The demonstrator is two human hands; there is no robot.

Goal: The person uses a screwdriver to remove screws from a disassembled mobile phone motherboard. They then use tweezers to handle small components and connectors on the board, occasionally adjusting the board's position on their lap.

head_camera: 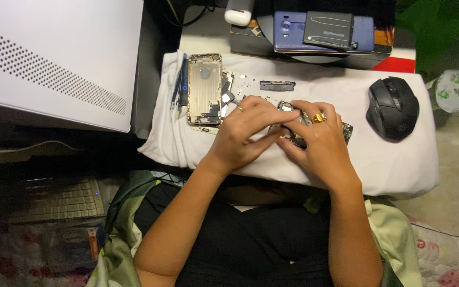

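My left hand (248, 127) and my right hand (317, 135) meet over a white cloth (389, 159), both pinching a small dark phone circuit board (292, 139) that is mostly hidden under my fingers. A ring sits on each hand. Just left of my left hand lies an opened phone rear shell (204, 87), gold-edged, inside facing up. Small loose phone parts (277, 85) lie on the cloth above my hands.
A black computer mouse (393, 108) rests at the cloth's right. Blue-handled tools (180, 85) lie left of the shell. A blue phone (322, 29) with a dark flat pack on it sits on a box at the back. A white perforated case (54, 58) fills the left.
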